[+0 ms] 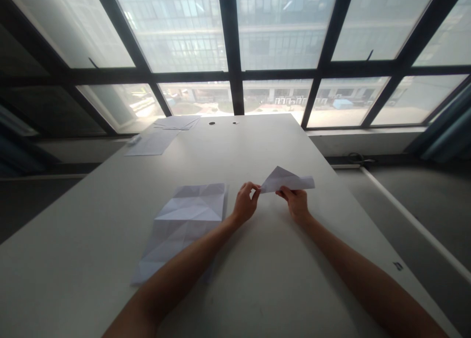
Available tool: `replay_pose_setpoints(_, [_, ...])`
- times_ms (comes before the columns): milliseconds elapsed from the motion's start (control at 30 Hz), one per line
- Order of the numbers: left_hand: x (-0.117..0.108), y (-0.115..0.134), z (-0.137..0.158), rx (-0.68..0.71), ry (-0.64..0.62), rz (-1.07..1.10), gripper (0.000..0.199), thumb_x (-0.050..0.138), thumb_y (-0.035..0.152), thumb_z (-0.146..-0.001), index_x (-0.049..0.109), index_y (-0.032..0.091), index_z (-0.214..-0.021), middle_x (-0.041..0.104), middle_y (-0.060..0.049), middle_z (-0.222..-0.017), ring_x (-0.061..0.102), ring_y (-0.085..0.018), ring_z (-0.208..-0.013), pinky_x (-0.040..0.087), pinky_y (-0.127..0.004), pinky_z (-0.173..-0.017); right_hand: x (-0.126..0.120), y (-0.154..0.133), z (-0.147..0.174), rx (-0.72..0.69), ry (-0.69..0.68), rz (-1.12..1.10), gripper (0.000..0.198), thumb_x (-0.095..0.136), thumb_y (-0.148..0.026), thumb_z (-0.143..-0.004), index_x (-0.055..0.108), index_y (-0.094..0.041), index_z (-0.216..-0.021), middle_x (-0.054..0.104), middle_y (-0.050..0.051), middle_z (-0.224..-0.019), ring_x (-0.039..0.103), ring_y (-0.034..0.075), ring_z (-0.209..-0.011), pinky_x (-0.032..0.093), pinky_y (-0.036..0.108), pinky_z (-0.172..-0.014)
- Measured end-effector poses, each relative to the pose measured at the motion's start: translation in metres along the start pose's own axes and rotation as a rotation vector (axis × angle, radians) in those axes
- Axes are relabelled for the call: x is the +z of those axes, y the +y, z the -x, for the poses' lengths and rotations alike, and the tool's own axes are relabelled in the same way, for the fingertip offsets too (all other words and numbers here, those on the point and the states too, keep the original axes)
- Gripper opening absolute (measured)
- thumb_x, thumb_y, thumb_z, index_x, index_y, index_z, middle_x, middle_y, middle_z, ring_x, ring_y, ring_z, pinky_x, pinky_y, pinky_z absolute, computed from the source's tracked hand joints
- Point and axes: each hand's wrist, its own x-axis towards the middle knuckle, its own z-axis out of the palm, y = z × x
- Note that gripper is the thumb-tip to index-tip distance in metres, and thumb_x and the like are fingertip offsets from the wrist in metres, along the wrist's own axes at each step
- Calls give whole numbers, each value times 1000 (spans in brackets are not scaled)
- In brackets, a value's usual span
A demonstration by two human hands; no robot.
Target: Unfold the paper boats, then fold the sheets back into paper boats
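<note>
A folded sheet of white paper (283, 179), with a peaked top and a narrow strip reaching right, is held up between my two hands over the table. My left hand (247, 200) pinches its left tip between thumb and fingers. Along the lower edge, my right hand (294, 200) grips it with the thumb and fingers closed. Left of my hands, a creased sheet of paper (187, 210) lies spread on the table, crossed by several fold lines. My left forearm covers its lower right part.
The white table (110, 215) stretches toward large windows. Loose white sheets (158, 137) lie at its far left, beside a small pale object (134, 140). Two round holes (212, 123) sit near the far edge. A small dark mark (398, 266) is near the right edge.
</note>
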Motion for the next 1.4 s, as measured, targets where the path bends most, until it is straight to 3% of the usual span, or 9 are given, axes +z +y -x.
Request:
replay_pose_setpoints(167, [2, -2, -1, -134, 13, 6, 14, 52, 30, -95, 55, 21, -85, 64, -2, -82, 60, -17, -77, 46, -30, -73, -2, 2, -1, -10, -26, 32, 32, 90, -34, -57, 71, -12, -69, 72, 4, -69, 69, 19, -60, 65, 40, -75])
replay_pose_setpoints(400, [5, -11, -1, -135, -16, 104, 24, 63, 27, -88, 62, 19, -110, 68, -5, -94, 66, -18, -88, 54, -33, -84, -4, 7, -4, -46, -45, 30, 37, 90, -37, -56, 69, -13, -74, 72, 4, -69, 69, 19, -57, 65, 39, -69])
replay_pose_setpoints(533, [4, -12, -3, -224, 9, 237, 28, 70, 33, -82, 68, 17, -105, 69, -9, -100, 66, -17, -83, 55, -28, -72, -5, 7, -4, -37, -78, 61, 38, 90, -39, -57, 70, -13, -76, 72, 4, -69, 69, 19, -57, 65, 38, -67])
replay_pose_setpoints(667, [0, -8, -6, -349, -139, 369, 33, 72, 43, -79, 72, 12, -90, 69, -6, -75, 62, -15, -67, 49, -25, -63, -6, 7, -3, -27, -86, 82, 37, 89, -39, -58, 71, -12, -75, 72, 4, -68, 69, 18, -57, 65, 36, -66])
replay_pose_setpoints(733, [-3, -6, -6, -371, -167, 365, 35, 74, 46, -76, 72, 11, -78, 67, -5, -67, 59, -14, -63, 45, -24, -60, -6, 7, -3, -22, -93, 103, 36, 88, -40, -60, 71, -12, -74, 72, 4, -67, 69, 19, -58, 64, 36, -66])
replay_pose_setpoints(867, [-5, -5, -7, -407, -213, 349, 40, 78, 49, -71, 74, 11, -81, 66, -2, -65, 55, -12, -59, 38, -22, -54, -6, 5, 0, 17, -156, 192, 36, 88, -39, -60, 73, -11, -77, 73, 6, -68, 70, 19, -59, 64, 36, -67])
replay_pose_setpoints(1000, [-4, -6, -8, -413, -239, 343, 44, 70, 54, -77, 72, 11, -72, 64, -3, -60, 56, -12, -57, 39, -22, -54, -5, 3, 2, 30, -177, 194, 35, 89, -36, -57, 73, -12, -77, 72, 5, -65, 68, 18, -56, 63, 33, -60])
replay_pose_setpoints(1200, [1, -11, -8, -420, -83, 482, 48, 68, 43, -82, 59, 16, -120, 67, -2, -77, 63, -12, -61, 49, -23, -58, -2, 0, -1, 75, -86, 66, 33, 90, -28, -52, 71, -13, -75, 73, 4, -73, 66, 16, -58, 64, 32, -64])
replay_pose_setpoints(1400, [5, -12, -4, -251, -24, 257, 26, 67, 39, -84, 73, 17, -96, 66, -11, -110, 67, -17, -88, 53, -24, -67, 2, -3, 0, 106, -33, 22, 30, 90, -25, -48, 71, -13, -67, 72, 3, -71, 66, 16, -61, 64, 33, -72])
